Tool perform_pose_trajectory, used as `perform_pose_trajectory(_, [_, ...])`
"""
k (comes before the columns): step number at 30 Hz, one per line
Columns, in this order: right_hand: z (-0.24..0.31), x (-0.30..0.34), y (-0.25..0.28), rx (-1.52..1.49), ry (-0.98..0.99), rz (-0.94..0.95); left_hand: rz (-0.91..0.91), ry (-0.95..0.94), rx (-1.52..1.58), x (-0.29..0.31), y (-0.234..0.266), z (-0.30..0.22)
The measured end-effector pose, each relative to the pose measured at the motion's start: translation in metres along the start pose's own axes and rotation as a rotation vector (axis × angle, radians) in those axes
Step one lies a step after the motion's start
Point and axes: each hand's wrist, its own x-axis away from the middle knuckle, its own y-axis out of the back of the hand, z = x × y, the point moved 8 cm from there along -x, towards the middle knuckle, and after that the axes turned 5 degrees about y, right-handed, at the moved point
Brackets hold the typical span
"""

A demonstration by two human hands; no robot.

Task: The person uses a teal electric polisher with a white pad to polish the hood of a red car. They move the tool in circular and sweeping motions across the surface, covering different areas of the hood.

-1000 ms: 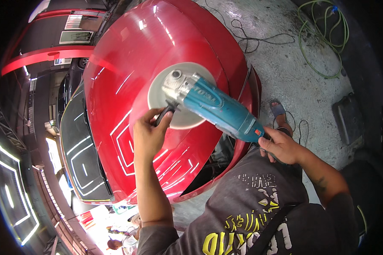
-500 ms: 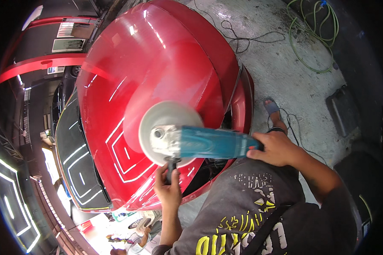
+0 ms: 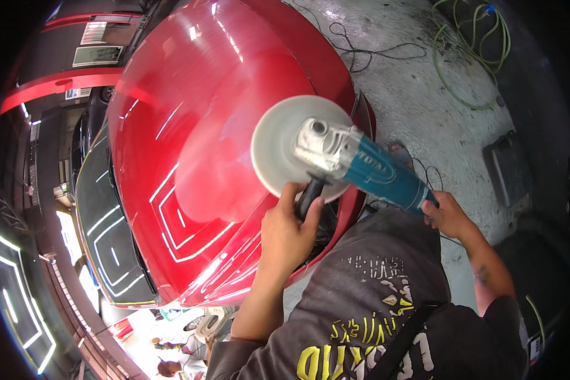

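Observation:
A teal power polisher (image 3: pixel 383 174) with a silver gear head lies across the front of me, over a red car hood (image 3: pixel 215 126). Its round whitish pad (image 3: pixel 275 136) is against or just above the hood near the front edge; which of the two I cannot tell. My left hand (image 3: pixel 291 221) is closed round the black side handle (image 3: pixel 310 196) beside the gear head. At the rear end of the body, my right hand (image 3: pixel 448 215) grips the polisher. A hazy, dull patch (image 3: pixel 202 177) shows on the paint, left of the pad.
Dark cord (image 3: pixel 367 54) and a looped green hose (image 3: pixel 497 63) lie on the concrete floor (image 3: pixel 411 95). A dark case (image 3: pixel 508 168) stands at the right. Beyond the windshield (image 3: pixel 117 247), a person (image 3: pixel 171 366) is at the lower left. A red post (image 3: pixel 63 82) rises at the far left.
Both hands have carried the polisher to the right and away from me, toward the hood's front edge. Its body has turned, with the rear end now pointing more toward the lower right.

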Motion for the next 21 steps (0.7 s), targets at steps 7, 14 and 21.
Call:
perform_pose_trajectory(7, [0.045, 0.019, -0.040, 0.225, 0.135, 0.085, -0.017, 0.176, 0.380, 0.063, 0.009, 0.069])
perform_pose_trajectory(14, [0.107, 0.016, -0.088, 0.407, 0.220, 0.206, -0.166, 0.278, 0.564, 0.128, 0.025, 0.159])
perform_pose_trajectory(21, [0.157, 0.013, -0.140, 0.591, 0.387, 0.324, -0.345, 0.334, 0.659, 0.174, 0.058, 0.218])
